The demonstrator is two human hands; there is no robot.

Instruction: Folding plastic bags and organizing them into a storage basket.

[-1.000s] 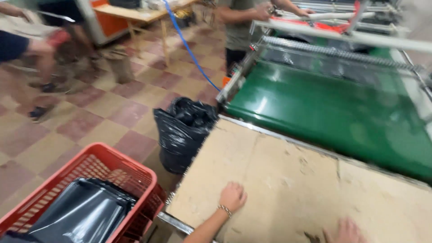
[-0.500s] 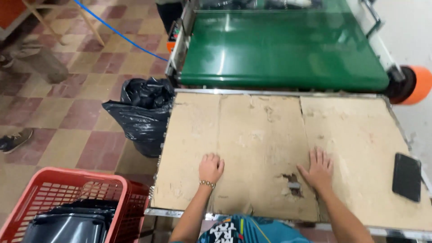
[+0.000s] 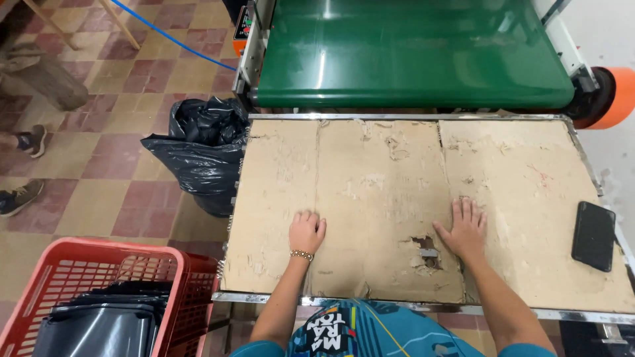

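Hands, left (image 3: 307, 232) and right (image 3: 466, 228), rest flat on worn cardboard sheet (image 3: 370, 172).

Left hand (image 3: 307, 232) seemingly loosely curled, right hand (image 3: 465, 228) flat (fingers spread).

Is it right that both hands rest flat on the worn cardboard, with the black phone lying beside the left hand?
Not quite. The head view shows the black phone lying near the table's right edge, beside the right hand, not the left hand. Both hands do rest on the worn cardboard, holding nothing.
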